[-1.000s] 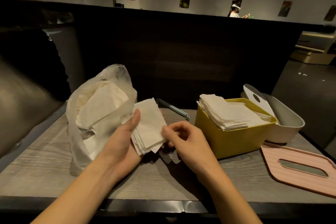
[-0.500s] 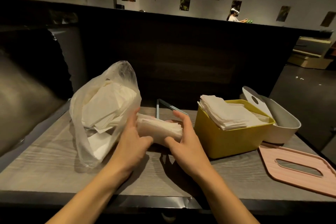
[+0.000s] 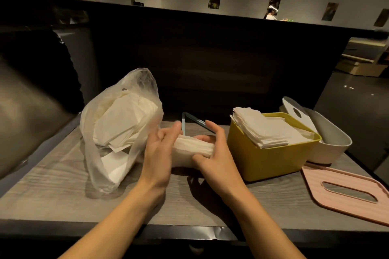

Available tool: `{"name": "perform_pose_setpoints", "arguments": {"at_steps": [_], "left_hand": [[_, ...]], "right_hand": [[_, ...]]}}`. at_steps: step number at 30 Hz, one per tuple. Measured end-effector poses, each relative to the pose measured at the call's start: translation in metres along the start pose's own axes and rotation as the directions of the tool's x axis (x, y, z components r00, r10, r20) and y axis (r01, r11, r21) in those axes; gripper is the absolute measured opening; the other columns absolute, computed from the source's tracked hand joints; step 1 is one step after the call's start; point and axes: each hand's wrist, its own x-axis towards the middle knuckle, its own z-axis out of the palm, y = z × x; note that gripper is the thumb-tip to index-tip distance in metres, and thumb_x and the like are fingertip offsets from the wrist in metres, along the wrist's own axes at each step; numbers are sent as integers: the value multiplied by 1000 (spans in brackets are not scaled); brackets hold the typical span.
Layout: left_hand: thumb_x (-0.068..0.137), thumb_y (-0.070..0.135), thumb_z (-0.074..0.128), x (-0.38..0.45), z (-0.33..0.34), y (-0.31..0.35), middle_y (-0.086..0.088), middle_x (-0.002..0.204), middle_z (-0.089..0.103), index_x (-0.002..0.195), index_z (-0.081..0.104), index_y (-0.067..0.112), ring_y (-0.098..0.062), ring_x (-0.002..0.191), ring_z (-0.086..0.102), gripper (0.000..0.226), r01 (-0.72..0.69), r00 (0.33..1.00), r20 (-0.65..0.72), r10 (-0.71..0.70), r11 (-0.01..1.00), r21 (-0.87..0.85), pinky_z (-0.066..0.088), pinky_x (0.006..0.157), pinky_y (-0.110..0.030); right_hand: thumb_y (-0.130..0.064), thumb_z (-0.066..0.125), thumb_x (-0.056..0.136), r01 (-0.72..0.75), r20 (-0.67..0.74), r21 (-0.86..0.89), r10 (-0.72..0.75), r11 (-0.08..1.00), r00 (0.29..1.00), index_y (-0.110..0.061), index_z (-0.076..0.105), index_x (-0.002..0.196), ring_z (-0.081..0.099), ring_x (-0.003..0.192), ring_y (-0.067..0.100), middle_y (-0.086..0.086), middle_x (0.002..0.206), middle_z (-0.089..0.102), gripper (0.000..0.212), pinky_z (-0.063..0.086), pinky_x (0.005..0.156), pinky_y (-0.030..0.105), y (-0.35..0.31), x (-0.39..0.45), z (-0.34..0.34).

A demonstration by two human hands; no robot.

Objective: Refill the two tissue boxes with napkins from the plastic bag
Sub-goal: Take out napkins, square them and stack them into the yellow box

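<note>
White paper napkins [image 3: 192, 146] are held in a loose stack just above the grey wood-grain table [image 3: 63, 187], between the clear plastic bag [image 3: 117, 128] and the yellow box [image 3: 271, 155]. The stack is clamped edgewise from both sides: the left hand [image 3: 157, 153] is laid against its near left face with fingers mostly straight and blurred, while the right hand [image 3: 214, 153] is curled round its right end, thumb below and fingers over the top. More napkins are seen inside the bag, which slumps open toward the hands.

The yellow box is already heaped, a pile of napkins [image 3: 263, 130] standing above its rim and leaning toward its left corner. The grey box [image 3: 330, 143] is set touching it behind on the right, a white lid [image 3: 299, 115] propped inside; how full it is cannot be told. A pink lid [image 3: 347, 189] is laid flat at the table's right edge.

Several slips are judged possible. The held stack could be fanned or dropped if the flat left hand is eased off before the right hand has a firm hold. The overfilled pile could be toppled onto the table if more is added to it or if it is brushed on the way to the grey box. The propped lid may block that box, and the pink lid may not be closed over the heap.
</note>
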Motion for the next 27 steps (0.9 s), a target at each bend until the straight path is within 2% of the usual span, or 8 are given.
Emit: {"name": "perform_pose_setpoints", "arguments": {"at_steps": [3, 5, 8, 11, 15, 18, 22, 27], "left_hand": [[100, 37, 60, 13, 4, -9, 7, 117, 62, 133, 56, 35, -14, 111, 60, 33, -7, 989, -143, 37, 979, 206, 49, 96, -35], [101, 44, 55, 16, 0, -14, 8, 118, 63, 129, 59, 31, -14, 113, 59, 31, 15, 995, -102, 7, 978, 206, 49, 100, -36], [89, 77, 50, 16, -10, -18, -1, 135, 66, 133, 63, 32, -22, 129, 59, 64, 80, 996, 38, -82, 995, 59, 43, 112, -51], [81, 87, 51, 16, -17, -19, -1, 148, 57, 145, 54, 33, -22, 139, 52, 84, 74, 987, 138, -77, 997, 24, 35, 118, -55], [70, 67, 67, 15, -29, -16, 3, 153, 46, 157, 29, 32, -16, 139, 46, 101, -87, 984, 176, 12, 903, 421, 38, 118, -46], [92, 38, 69, 12, -35, -17, 7, 146, 51, 154, 31, 31, -11, 132, 49, 73, -180, 980, 182, 84, 766, 617, 40, 113, -36], [101, 23, 60, 12, -39, -16, 16, 116, 61, 126, 49, 38, 6, 101, 61, 31, -174, 985, 104, 140, 822, 543, 49, 85, -14], [100, 33, 60, 12, -32, -9, 11, 104, 65, 110, 57, 36, -15, 98, 64, 11, -88, 996, 51, 73, 867, 490, 52, 76, -34]], "right_hand": [[2, 62, 92, 2, -30, 9, -2, 1000, 1000, -43, 31, 144, 65, 96, -4, -9, 115, 57, 76, 59, 79, 20, 1, 1, -1], [-4, 62, 97, -9, 2, 12, 9, 1000, 1000, -43, 25, 150, 59, 92, -21, -22, 114, 53, 75, 51, 75, 7, 1, 0, -1], [-28, 63, 103, -23, 49, 21, 22, 1000, 999, -50, 10, 156, 45, 95, -34, -37, 122, 36, 78, 44, 77, 0, 0, -1, -2], [-34, 57, 106, -9, 68, 6, 8, 1000, 998, -49, 3, 158, 44, 106, -30, -44, 118, 27, 76, 42, 82, -1, -1, 0, -3], [-27, 52, 108, 3, 10, -68, -3, 998, 1000, -46, 11, 158, 50, 113, -21, -48, 109, 43, 68, 41, 93, 3, 1, -1, -2], [-24, 54, 107, -9, -74, -112, 0, 994, 997, -48, 22, 155, 51, 116, -15, -32, 123, 51, 62, 44, 96, 8, 4, -4, -3], [-29, 59, 104, -20, -93, -162, 5, 987, 996, -43, 42, 146, 57, 118, -6, -17, 135, 57, 47, 53, 93, 18, 1, -10, -2], [-25, 64, 99, -73, -27, -85, 71, 994, 997, -35, 47, 136, 67, 82, -6, -12, 107, 62, 42, 57, 62, 20, -7, -31, -10]]}}
